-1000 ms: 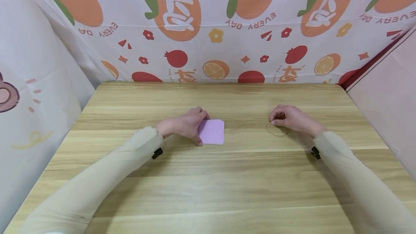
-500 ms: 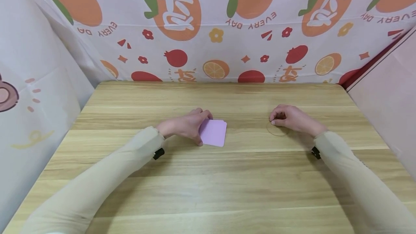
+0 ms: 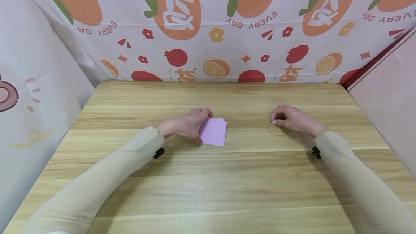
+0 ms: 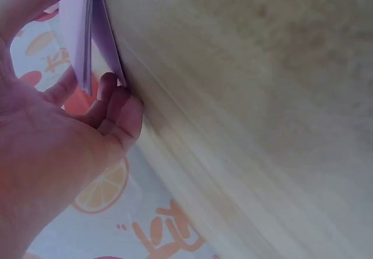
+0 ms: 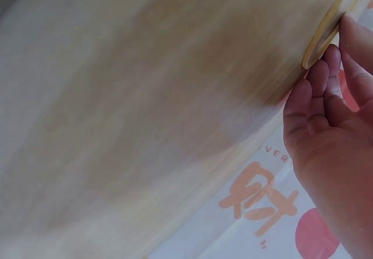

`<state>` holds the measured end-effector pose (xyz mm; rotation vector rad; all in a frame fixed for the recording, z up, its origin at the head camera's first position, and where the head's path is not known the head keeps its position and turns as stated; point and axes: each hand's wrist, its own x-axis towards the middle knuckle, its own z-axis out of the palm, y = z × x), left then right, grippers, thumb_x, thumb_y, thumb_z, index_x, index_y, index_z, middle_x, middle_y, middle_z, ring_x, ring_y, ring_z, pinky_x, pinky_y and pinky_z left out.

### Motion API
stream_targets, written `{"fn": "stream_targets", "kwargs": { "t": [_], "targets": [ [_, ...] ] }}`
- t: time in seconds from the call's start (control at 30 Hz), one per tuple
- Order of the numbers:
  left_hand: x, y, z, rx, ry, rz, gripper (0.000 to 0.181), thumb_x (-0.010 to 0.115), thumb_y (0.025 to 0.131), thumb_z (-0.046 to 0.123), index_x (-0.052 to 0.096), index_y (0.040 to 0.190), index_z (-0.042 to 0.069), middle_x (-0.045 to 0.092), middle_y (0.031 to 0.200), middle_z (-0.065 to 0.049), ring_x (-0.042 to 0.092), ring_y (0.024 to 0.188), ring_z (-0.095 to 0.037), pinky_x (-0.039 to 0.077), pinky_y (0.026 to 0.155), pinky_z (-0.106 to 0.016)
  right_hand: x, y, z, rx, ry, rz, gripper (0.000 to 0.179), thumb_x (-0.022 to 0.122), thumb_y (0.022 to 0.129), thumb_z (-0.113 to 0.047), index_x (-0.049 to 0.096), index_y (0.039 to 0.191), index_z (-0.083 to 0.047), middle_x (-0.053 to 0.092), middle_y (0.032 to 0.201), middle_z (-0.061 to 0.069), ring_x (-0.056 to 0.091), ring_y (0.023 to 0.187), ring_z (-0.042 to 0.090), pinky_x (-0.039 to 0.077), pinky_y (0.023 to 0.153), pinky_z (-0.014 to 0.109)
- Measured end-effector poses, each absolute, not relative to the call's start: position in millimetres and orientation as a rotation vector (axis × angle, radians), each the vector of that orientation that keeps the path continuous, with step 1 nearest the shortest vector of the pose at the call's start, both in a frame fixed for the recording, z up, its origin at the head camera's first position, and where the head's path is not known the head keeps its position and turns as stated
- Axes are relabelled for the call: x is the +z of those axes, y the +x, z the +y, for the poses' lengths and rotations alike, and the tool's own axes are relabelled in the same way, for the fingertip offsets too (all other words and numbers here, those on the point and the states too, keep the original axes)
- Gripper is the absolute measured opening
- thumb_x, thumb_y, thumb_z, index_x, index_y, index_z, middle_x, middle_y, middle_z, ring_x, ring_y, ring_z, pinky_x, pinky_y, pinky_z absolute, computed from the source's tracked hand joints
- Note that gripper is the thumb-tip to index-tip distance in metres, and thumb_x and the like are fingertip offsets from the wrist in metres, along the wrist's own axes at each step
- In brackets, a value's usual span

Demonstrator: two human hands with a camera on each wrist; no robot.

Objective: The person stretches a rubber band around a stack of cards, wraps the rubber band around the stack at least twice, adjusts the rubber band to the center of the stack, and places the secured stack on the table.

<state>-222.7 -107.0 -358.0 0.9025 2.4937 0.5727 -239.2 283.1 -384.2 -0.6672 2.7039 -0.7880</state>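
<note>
My left hand [image 3: 186, 125] grips a small stack of square purple cards [image 3: 213, 133], thumb at the near edge and fingers at the far edge. The left wrist view shows the stack edge-on, with a gap between the upper cards [image 4: 74, 31] and a lower purple card [image 4: 105, 40] close to the table. To the right, my right hand [image 3: 292, 118] pinches a thin yellowish rubber band [image 5: 327, 23] between thumb and fingertips. The band's loop hangs down close over the wood, apart from the cards.
Both hands are over a light wood-grain table [image 3: 208, 183]. Behind it hangs a white curtain [image 3: 201, 50] printed with fruit, and pale cloth walls [image 3: 39, 60] stand at either side. Each wrist carries a small black device [image 3: 159, 153].
The purple cards have shifted slightly right and turned a little in my left hand, mostly in the first half second. My right hand and the rubber band have stayed almost still.
</note>
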Motion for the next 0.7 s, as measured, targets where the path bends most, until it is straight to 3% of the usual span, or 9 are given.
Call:
{"fn": "stream_targets", "kwargs": {
  "t": [0.37,0.53,0.7],
  "targets": [
    [-360.3,-215.4,-110.3,0.713,0.925,2.490,0.087,0.087,0.061,0.000,0.038,0.132,0.008,0.040,0.121,-0.012,0.047,0.107,-0.027,0.046,0.092,-0.037,-384.3,-238.7,282.4,-0.793,-0.659,2.699,0.005,0.067,0.095,-0.011,0.065,0.092,-0.015,0.059,0.095,0.002,0.050,0.087,0.021,0.042,0.079,0.037],
    [-360.1,-211.2,-111.6,0.723,0.959,2.491,0.089,0.087,0.065,0.000,0.039,0.139,0.013,0.045,0.124,-0.013,0.049,0.108,-0.027,0.047,0.091,-0.039,-383.7,-237.2,284.5,-0.814,-0.683,2.696,0.005,0.068,0.094,-0.014,0.066,0.093,-0.010,0.060,0.094,0.002,0.050,0.085,0.020,0.042,0.077,0.033],
    [-361.4,-208.7,-116.5,0.739,0.978,2.484,0.059,0.087,0.066,0.002,0.054,0.113,0.013,0.050,0.113,-0.011,0.051,0.099,-0.025,0.048,0.083,-0.036,-381.4,-233.9,286.8,-0.885,-0.690,2.629,0.007,0.067,0.095,-0.014,0.065,0.095,-0.007,0.062,0.093,0.002,0.051,0.084,0.019,0.043,0.075,0.029]
  ]
}}
